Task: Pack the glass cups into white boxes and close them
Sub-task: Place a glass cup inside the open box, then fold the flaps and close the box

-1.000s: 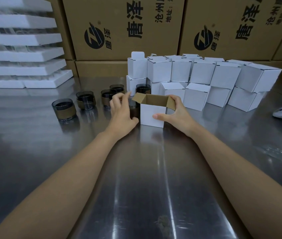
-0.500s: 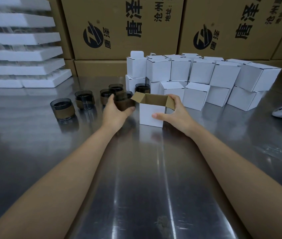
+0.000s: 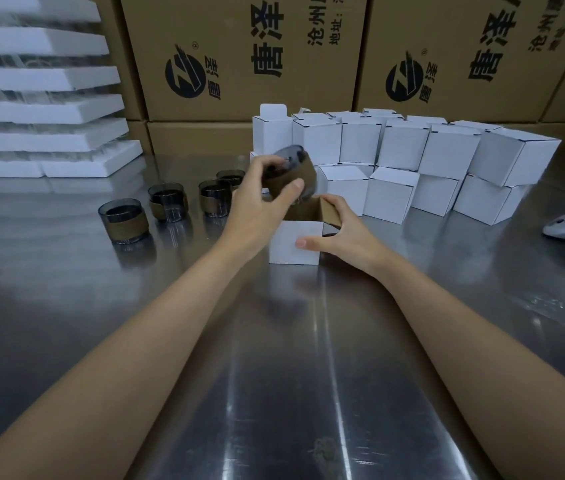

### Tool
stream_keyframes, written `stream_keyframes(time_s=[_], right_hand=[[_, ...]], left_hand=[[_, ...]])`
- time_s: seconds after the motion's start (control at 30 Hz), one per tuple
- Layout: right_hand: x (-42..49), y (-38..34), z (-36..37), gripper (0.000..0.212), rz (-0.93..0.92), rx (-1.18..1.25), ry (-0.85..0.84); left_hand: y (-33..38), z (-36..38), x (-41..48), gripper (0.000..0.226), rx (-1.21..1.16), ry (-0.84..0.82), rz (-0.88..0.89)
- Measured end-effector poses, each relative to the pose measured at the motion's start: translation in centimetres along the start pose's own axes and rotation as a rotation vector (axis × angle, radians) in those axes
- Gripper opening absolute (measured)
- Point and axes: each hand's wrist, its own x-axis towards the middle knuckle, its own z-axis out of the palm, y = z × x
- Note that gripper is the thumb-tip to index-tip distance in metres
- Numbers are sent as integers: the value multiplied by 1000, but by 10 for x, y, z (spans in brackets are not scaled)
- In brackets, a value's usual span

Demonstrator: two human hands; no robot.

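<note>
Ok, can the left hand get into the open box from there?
Probably yes: the left hand holds a cup just above the open box, its top unblocked; the right hand only grips its side.

"唐泽", "沧州" on brown cartons [image 3: 239, 98]

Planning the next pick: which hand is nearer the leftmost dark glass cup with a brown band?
Left. The left hand, gripping another banded cup, is right of the leftmost cup; the right hand, holding the open white box, is farther right.
</note>
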Motion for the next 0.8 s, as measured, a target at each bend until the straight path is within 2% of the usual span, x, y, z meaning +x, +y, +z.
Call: stream_keyframes(time_s=[0.2, 0.43, 0.6, 0.73, 0.8], right_hand=[[0, 1, 1, 85, -1, 16, 10], [0, 1, 3, 89, 7, -6, 33], [0, 1, 3, 88, 14, -21, 34], [0, 1, 5, 88, 20, -39, 31], [0, 0, 5, 89, 19, -37, 34]], left_hand=[[-10, -3, -7, 32, 235, -152, -46], [-17, -3, -4, 28, 356, -186, -36], [-30, -6, -3, 26, 508, -206, 46], [-37, -6, -2, 31, 557, -248, 172], [-40, -5, -4, 25, 453, -236, 137]])
